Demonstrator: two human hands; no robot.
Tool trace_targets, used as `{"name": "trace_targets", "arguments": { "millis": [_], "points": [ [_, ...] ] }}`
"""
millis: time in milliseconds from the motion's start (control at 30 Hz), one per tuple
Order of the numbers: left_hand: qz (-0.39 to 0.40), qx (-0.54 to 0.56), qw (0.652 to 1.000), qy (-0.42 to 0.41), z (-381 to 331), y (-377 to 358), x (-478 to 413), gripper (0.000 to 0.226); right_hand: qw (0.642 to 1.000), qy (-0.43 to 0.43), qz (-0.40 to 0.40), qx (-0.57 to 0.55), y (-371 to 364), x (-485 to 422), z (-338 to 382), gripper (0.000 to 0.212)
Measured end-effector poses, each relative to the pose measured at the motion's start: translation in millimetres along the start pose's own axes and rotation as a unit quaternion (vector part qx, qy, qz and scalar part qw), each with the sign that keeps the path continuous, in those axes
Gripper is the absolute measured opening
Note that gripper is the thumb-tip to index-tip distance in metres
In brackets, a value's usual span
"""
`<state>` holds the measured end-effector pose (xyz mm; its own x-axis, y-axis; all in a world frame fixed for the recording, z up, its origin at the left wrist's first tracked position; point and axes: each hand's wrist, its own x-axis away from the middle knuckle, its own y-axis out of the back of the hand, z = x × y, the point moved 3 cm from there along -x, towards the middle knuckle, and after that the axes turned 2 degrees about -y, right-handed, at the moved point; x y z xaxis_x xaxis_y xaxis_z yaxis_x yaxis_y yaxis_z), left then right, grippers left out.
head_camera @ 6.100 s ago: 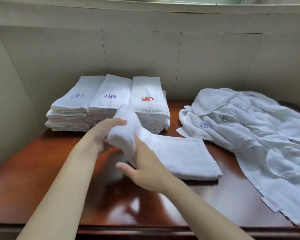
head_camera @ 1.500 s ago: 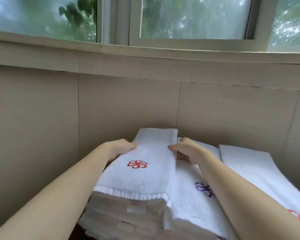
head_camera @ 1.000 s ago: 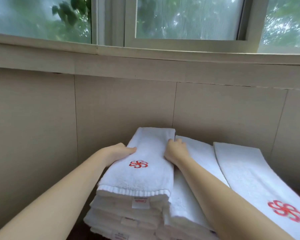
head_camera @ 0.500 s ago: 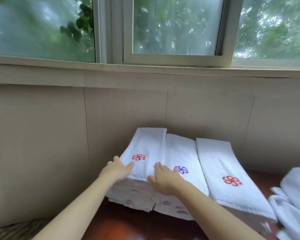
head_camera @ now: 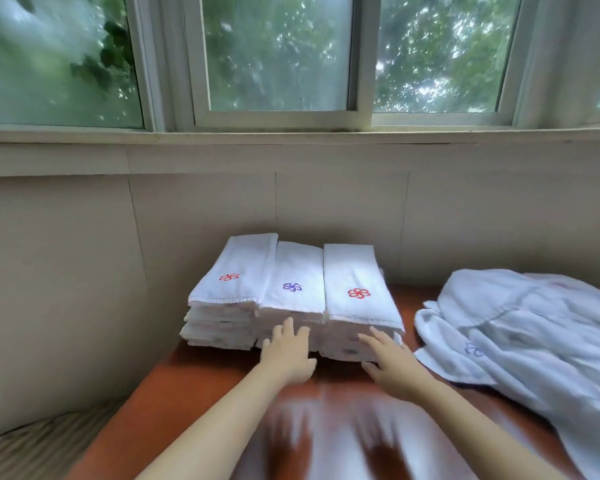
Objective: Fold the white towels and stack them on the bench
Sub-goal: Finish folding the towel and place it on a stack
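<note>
Beneath a window (head_camera: pixel 278 53) looking onto green leaves, three stacks of folded white towels stand side by side on a polished reddish-brown surface (head_camera: pixel 187 386), pushed close to the beige wall (head_camera: pixel 340 209). The left stack (head_camera: pixel 232 289) is topped by a towel with a red flower emblem, the middle stack (head_camera: pixel 293 282) by one with a purple emblem, and the right stack (head_camera: pixel 355 289) by another red one. A person's left hand (head_camera: pixel 286 355) lies flat with straight fingers against the front edge of the middle stack, gripping nothing. The right hand (head_camera: pixel 390 363) is likewise spread open, its fingertips touching the lower front of the right stack. Both bare forearms reach in from the bottom of the frame. To the right, well apart from the stacks, a loose heap of unfolded white towels (head_camera: pixel 534 341) sprawls across the surface. At lower left, a pale ribbed cushion (head_camera: pixel 32 445) shows beside the surface.
</note>
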<state>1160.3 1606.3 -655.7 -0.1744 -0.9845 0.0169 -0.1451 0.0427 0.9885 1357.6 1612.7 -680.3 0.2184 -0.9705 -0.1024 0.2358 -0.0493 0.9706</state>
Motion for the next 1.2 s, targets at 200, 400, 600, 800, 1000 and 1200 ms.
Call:
{"name": "trace_targets", "arguments": {
  "millis": [200, 400, 600, 800, 1000, 1200],
  "points": [
    [0.035, 0.014, 0.996, -0.087, -104.5, -27.2, -0.3, 0.059, 0.982, -0.172, -0.069, 0.036, 28.1, 89.1, -135.6, 0.041],
    [0.061, 0.025, 0.987, -0.149, -209.7, -64.9, -14.8, 0.057, 0.943, -0.308, -0.071, 0.103, 54.0, 153.5, -240.9, 0.041],
    [0.081, 0.017, 0.976, -0.203, -296.6, -105.6, -35.3, 0.056, 0.957, -0.289, -0.017, 0.008, 30.5, 176.8, -295.0, 0.041],
    [-0.002, -0.005, 0.990, -0.143, -309.8, -133.3, -69.9, 0.059, 0.943, -0.307, -0.115, 0.057, 10.2, 167.6, -305.7, 0.042],
    [-0.036, 0.100, 0.989, -0.103, -287.7, -131.3, -93.0, 0.038, 0.925, -0.343, -0.146, 0.073, 5.2, 154.3, -310.4, 0.041],
    [0.005, 0.071, 0.990, -0.119, -252.1, -128.6, -63.7, 0.013, 0.922, -0.354, -0.139, 0.077, 7.3, 160.6, -306.1, 0.044]
  ]
}}
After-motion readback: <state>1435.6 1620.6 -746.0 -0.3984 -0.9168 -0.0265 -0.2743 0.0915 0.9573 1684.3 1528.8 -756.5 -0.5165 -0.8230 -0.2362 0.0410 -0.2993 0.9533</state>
